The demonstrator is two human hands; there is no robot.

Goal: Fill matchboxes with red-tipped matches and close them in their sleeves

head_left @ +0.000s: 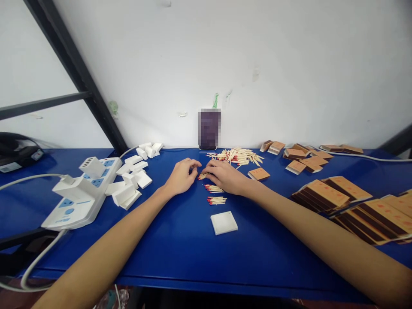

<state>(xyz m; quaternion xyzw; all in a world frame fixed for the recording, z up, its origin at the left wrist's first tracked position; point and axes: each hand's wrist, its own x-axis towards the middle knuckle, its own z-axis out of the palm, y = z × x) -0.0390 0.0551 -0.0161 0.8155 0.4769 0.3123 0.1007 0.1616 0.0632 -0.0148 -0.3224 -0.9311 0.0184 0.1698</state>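
My right hand point(223, 177) has its fingers closed over a small bunch of matches point(202, 176), whose red heads stick out to the left. Just left of these heads is my left hand point(183, 177), with curved fingers, a gap between thumb and forefinger, and nothing in it. Two small bundles of matches, an upper one point(213, 188) and a lower one point(217, 200), lie nearer to me with their heads to the left. Below them rests a white matchbox tray point(224, 222). Behind my right hand spreads a loose heap of matches point(240, 156).
White trays point(130, 186) lie scattered on the left beside a power strip point(93, 199) with chargers. Orange-brown matchbox sleeves point(325, 195) are stacked on the right, more point(302, 156) lie behind. A phone point(209, 129) leans against the wall. The blue table point(180, 253) carries everything.
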